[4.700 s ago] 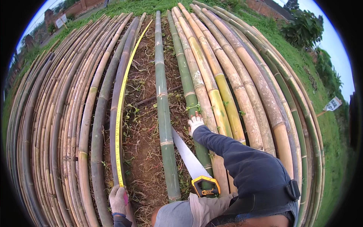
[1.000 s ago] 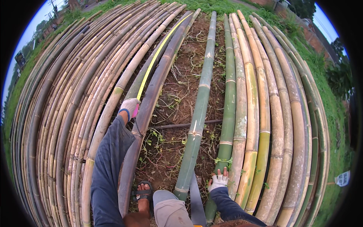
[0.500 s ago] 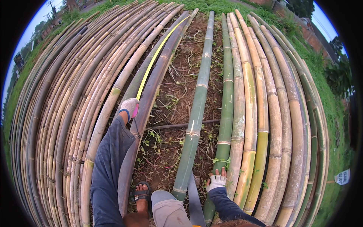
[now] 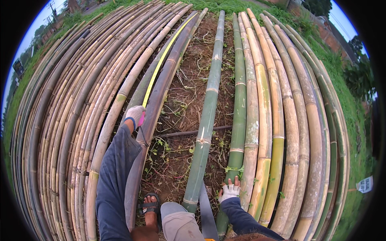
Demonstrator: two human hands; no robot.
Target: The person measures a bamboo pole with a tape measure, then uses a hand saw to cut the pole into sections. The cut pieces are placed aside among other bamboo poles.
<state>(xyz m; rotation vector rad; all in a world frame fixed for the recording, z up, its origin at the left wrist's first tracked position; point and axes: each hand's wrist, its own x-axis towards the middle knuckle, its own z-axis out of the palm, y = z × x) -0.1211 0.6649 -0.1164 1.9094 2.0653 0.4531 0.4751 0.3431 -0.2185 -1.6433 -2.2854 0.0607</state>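
Note:
My left hand (image 4: 134,114), in a pale glove with a blue cuff, is closed around a pink tape measure (image 4: 141,119). Its yellow tape (image 4: 159,64) runs out to the far end along the dark bamboo poles (image 4: 164,84) left of the middle. My right hand (image 4: 230,190), in a white fingerless glove, rests with fingers spread on a green bamboo pole (image 4: 238,132). A thin green stem is wrapped around that pole just beyond my fingertips. Between my hands lies another green bamboo pole (image 4: 206,120), with a flat grey saw blade (image 4: 206,215) beside its near end.
Rows of tan and brown bamboo poles (image 4: 106,88) lie to the left, with more poles (image 4: 295,132) to the right. A thin stick (image 4: 187,133) crosses the weedy soil (image 4: 189,100). My sandalled foot (image 4: 150,204) stands near the front. A white sign (image 4: 365,184) is at far right.
The view has shifted slightly, moving the poles a little left in the picture. Both hands keep nearly the same places, and the tape stays extended.

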